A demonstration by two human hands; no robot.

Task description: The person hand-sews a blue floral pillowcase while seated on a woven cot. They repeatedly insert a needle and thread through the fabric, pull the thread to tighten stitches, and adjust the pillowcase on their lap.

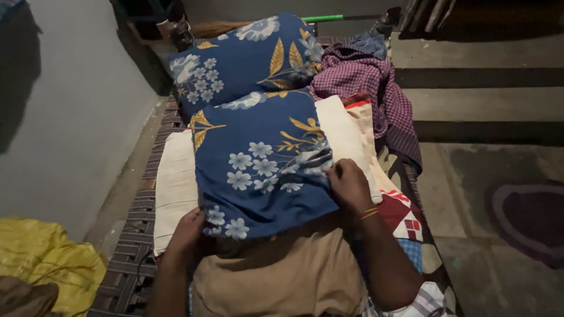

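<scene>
A blue pillow with white flowers and gold leaves [264, 158] lies on my lap over a woven cot [132, 264]. My left hand [188, 232] grips the near left corner of its cover from below. My right hand [349, 185] pinches the cover's fabric at the pillow's right edge. A second pillow in the same blue cover [247, 58] rests at the cot's far end. A cream cloth [176, 182] is spread under the near pillow.
A plaid purple garment [376, 88] is heaped at the cot's far right. A patchwork quilt [405, 217] drapes the right side. A grey wall [70, 117] runs along the left, yellow cloth [47, 258] lies bottom left, and concrete steps [482, 76] rise at right.
</scene>
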